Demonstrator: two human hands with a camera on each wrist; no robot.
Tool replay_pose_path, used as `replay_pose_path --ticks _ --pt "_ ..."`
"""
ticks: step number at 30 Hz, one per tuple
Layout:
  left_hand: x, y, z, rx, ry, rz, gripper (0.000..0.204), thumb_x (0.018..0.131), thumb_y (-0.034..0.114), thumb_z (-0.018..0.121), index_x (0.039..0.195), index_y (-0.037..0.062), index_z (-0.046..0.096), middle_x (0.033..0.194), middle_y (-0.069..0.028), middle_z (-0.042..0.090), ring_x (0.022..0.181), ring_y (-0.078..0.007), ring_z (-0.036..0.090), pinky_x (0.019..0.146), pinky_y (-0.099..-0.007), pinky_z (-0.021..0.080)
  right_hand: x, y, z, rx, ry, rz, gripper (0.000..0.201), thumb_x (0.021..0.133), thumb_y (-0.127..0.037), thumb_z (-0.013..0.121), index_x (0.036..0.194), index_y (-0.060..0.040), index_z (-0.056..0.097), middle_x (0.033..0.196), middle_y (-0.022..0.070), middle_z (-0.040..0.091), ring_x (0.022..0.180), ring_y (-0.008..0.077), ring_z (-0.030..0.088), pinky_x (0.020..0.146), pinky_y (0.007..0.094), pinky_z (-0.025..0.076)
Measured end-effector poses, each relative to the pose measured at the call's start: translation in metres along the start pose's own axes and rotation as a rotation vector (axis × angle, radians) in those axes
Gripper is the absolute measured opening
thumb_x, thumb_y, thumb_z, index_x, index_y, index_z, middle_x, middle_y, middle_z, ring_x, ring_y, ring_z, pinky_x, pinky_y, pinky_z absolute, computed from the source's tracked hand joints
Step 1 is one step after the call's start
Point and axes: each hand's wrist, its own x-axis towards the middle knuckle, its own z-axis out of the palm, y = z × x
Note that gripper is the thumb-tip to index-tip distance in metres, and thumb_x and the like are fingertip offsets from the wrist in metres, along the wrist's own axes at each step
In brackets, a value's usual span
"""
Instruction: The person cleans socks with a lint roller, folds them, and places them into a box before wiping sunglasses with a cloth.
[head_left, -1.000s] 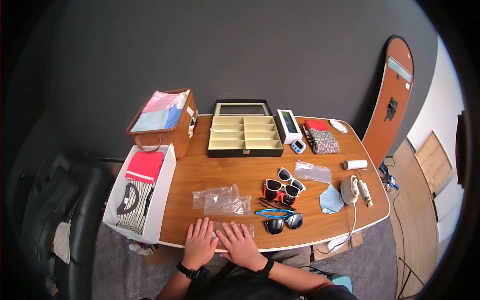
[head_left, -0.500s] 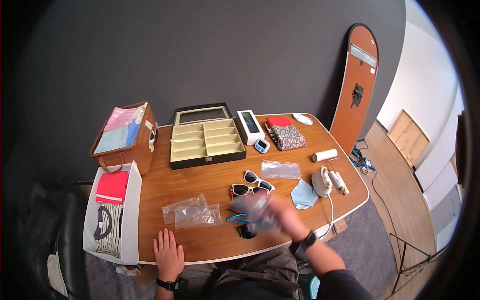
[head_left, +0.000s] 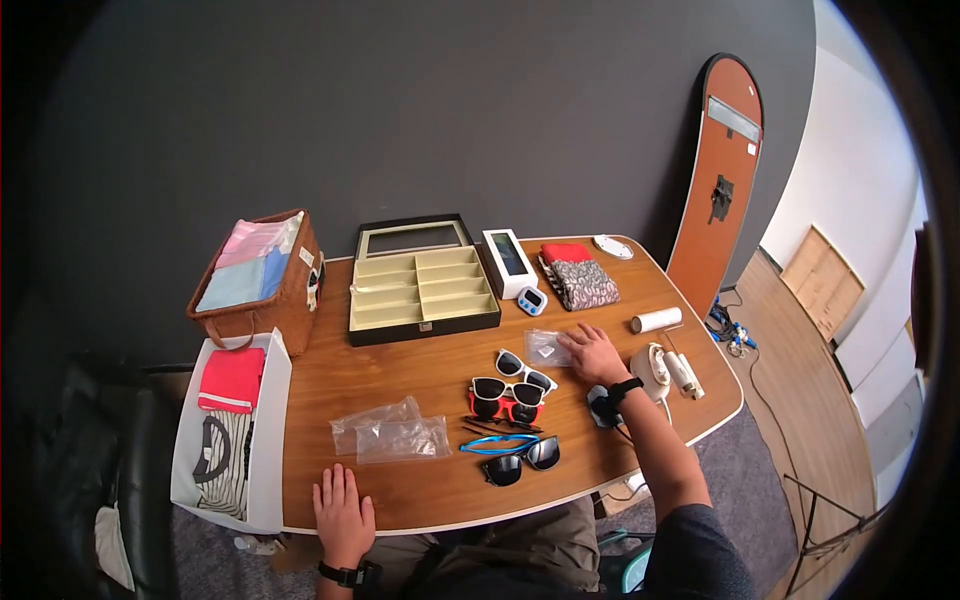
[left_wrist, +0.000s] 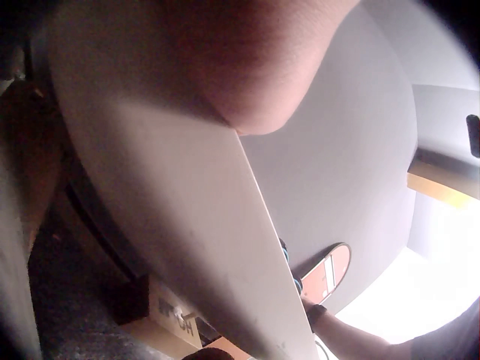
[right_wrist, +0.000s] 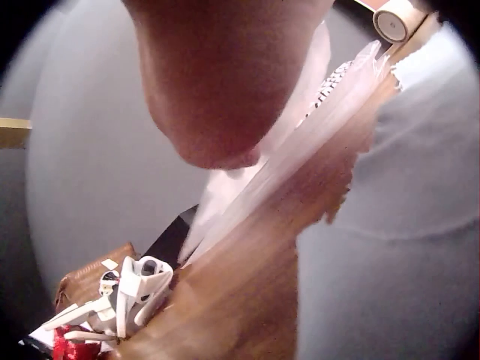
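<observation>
My right hand (head_left: 592, 355) lies with fingers extended over clear plastic bags (head_left: 543, 346) at the right of the table; in the right wrist view the plastic (right_wrist: 255, 187) slants beneath the palm. My left hand (head_left: 343, 515) rests with straight fingers on the wooden tabletop by its front edge. Between the hands is a column of glasses: white sunglasses (head_left: 508, 391), a red pair (head_left: 505, 410), a blue pair (head_left: 498, 443) and black sunglasses (head_left: 521, 462) among them. Two more clear bags (head_left: 403, 440) lie beyond my left hand. My right wrist mostly covers a light-blue cloth (right_wrist: 397, 202) in the head view.
At the back stands an open case (head_left: 425, 300) with cream compartments, beside a white box (head_left: 510, 265) and a small timer (head_left: 532, 300). Folded cloth (head_left: 580, 280), a white roll (head_left: 656, 320) and a corded white appliance (head_left: 650, 372) occupy the right. Clothes bins (head_left: 282, 440) flank the left.
My right hand left the front edge, carried a clear bag across the glasses and now lies over the bags at right. My left hand slid left along the edge. The head view turned rightward.
</observation>
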Motion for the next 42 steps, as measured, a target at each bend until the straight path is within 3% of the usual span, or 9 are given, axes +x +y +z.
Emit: replay_pose_path --ticks 9,11,15,18,22,25,30,37,42 --pt "0.002 0.000 -0.004 -0.048 -0.016 -0.007 0.058 0.095 0.027 0.057 0.143 -0.0026 0.048 0.156 -0.0211 0.041 0.146 -0.0391 0.034 0.121 -0.0551 0.021 0.002 -0.010 0.004 0.311 -0.383 0.194 0.053 0.101 -0.038 0.045 0.150 -0.0165 0.048 0.158 0.0173 0.041 0.146 0.0423 0.034 0.123 0.0499 0.024" --pt "0.002 -0.006 0.002 -0.018 0.035 0.005 0.055 0.092 0.027 0.061 0.140 -0.0003 0.053 0.151 -0.0206 0.045 0.143 -0.0392 0.038 0.119 -0.0563 0.024 0.003 -0.009 0.006 0.290 -0.243 0.227 0.053 0.101 -0.028 0.044 0.151 -0.0077 0.045 0.158 0.0183 0.041 0.149 0.0412 0.031 0.123 0.0470 0.022" --pt "0.037 0.017 -0.019 -0.324 0.105 0.032 0.047 0.088 0.015 0.065 0.132 0.0033 0.058 0.140 -0.0187 0.053 0.134 -0.0390 0.046 0.114 -0.0518 0.034 0.009 -0.032 -0.052 0.472 0.057 0.239 0.055 0.098 -0.022 0.052 0.152 -0.0122 0.045 0.157 0.0200 0.041 0.147 0.0438 0.033 0.121 0.0483 0.027" --pt "0.065 0.025 -0.016 -0.109 0.147 0.294 0.032 0.078 0.010 0.065 0.110 0.0064 0.067 0.116 -0.0117 0.062 0.118 -0.0317 0.055 0.103 -0.0466 0.043 0.008 -0.088 -0.110 0.608 0.267 0.069 0.057 0.090 -0.007 0.059 0.147 -0.0074 0.050 0.150 0.0203 0.049 0.146 0.0434 0.033 0.120 0.0494 0.028" --pt "0.063 0.028 -0.008 -0.080 0.039 0.326 0.015 0.079 0.012 0.063 0.093 0.0077 0.064 0.095 -0.0084 0.060 0.098 -0.0298 0.057 0.086 -0.0445 0.046 -0.015 -0.174 -0.164 0.697 0.212 -0.137 0.054 0.086 -0.003 0.061 0.140 -0.0047 0.055 0.139 0.0206 0.058 0.139 0.0453 0.043 0.117 0.0493 0.035" --pt "0.032 0.033 -0.028 -0.103 -0.059 0.315 0.015 0.079 0.012 0.063 0.094 0.0080 0.065 0.095 -0.0084 0.060 0.097 -0.0294 0.058 0.085 -0.0439 0.047 -0.027 -0.238 -0.160 0.959 0.105 -0.409 0.050 0.086 -0.004 0.063 0.135 0.0000 0.057 0.133 0.0219 0.061 0.130 0.0477 0.052 0.112 0.0510 0.040" --pt "-0.010 0.033 -0.048 -0.086 -0.092 0.242 0.019 0.079 0.014 0.065 0.097 0.0087 0.067 0.099 -0.0084 0.061 0.100 -0.0288 0.060 0.087 -0.0446 0.047 -0.068 -0.344 -0.081 0.477 0.039 -0.358 0.077 0.094 -0.057 0.058 0.148 -0.0039 0.046 0.154 0.0253 0.040 0.144 0.0439 0.035 0.118 0.0530 0.029" --pt "0.004 0.050 -0.021 -0.117 0.051 0.327 0.045 0.090 0.026 0.063 0.132 0.0100 0.062 0.142 -0.0172 0.055 0.133 -0.0350 0.050 0.111 -0.0496 0.039 -0.074 -0.360 -0.057 0.373 -0.001 -0.305 0.086 0.090 -0.063 0.058 0.149 -0.0021 0.043 0.155 0.0243 0.039 0.144 0.0424 0.036 0.117 0.0571 0.028" --pt "-0.006 0.006 -0.004 0.106 0.014 -0.004 0.059 0.097 0.040 0.057 0.146 0.0088 0.051 0.153 -0.0202 0.045 0.143 -0.0432 0.037 0.117 -0.0604 0.027 -0.072 -0.360 -0.061 0.379 -0.016 -0.321 0.091 0.086 -0.063 0.061 0.150 -0.0021 0.041 0.155 0.0243 0.040 0.143 0.0410 0.038 0.117 0.0572 0.028"
